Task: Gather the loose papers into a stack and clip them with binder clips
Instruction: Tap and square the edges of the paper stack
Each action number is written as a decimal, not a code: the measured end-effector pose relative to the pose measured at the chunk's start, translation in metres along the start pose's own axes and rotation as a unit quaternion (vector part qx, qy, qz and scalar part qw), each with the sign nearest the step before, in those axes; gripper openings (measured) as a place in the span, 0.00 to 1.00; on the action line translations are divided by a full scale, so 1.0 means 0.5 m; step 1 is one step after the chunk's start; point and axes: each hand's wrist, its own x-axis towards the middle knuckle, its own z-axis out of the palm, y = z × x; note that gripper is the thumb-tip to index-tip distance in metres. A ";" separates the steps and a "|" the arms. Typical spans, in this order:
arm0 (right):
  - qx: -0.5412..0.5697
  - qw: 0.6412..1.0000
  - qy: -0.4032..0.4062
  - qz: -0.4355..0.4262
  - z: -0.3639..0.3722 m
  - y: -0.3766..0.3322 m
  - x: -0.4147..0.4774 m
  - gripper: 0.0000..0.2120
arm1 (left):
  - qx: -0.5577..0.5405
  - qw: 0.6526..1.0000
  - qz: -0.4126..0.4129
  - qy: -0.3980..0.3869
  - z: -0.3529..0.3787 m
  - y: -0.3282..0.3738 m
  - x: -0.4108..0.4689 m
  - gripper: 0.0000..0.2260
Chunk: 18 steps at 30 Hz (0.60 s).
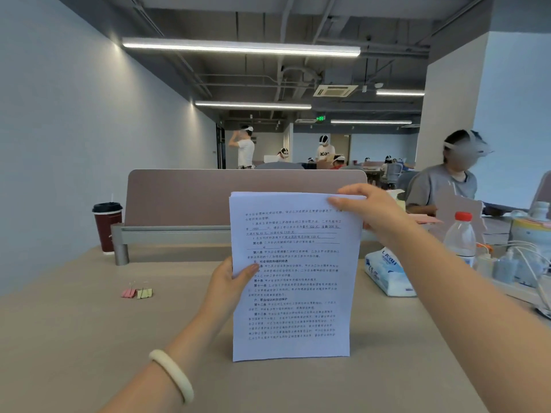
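Observation:
A stack of white printed papers [293, 293] stands upright on its bottom edge on the beige table [89, 338]. My left hand [229, 283] grips the stack's left edge about halfway up, thumb on the front page. My right hand [369, 208] pinches the top right corner. Two binder clips lie side by side on the table to the left, one pink [128, 292] and one yellow-green [144, 293], well apart from both hands.
A dark red lidded cup [107, 226] stands at the back left by the desk divider [238, 192]. A tissue pack [387, 275], a red-capped plastic bottle [460, 236] and several cables sit at the right. A person sits beyond the right side.

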 end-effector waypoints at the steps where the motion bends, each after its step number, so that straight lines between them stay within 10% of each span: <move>1: 0.095 0.995 0.009 0.027 0.002 0.025 -0.007 0.16 | 0.004 1.000 0.004 -0.001 0.002 0.000 0.000 0.08; 18: 0.157 0.985 0.061 0.038 0.080 0.122 -0.056 0.14 | 0.021 1.000 0.006 -0.017 0.014 -0.024 -0.019 0.12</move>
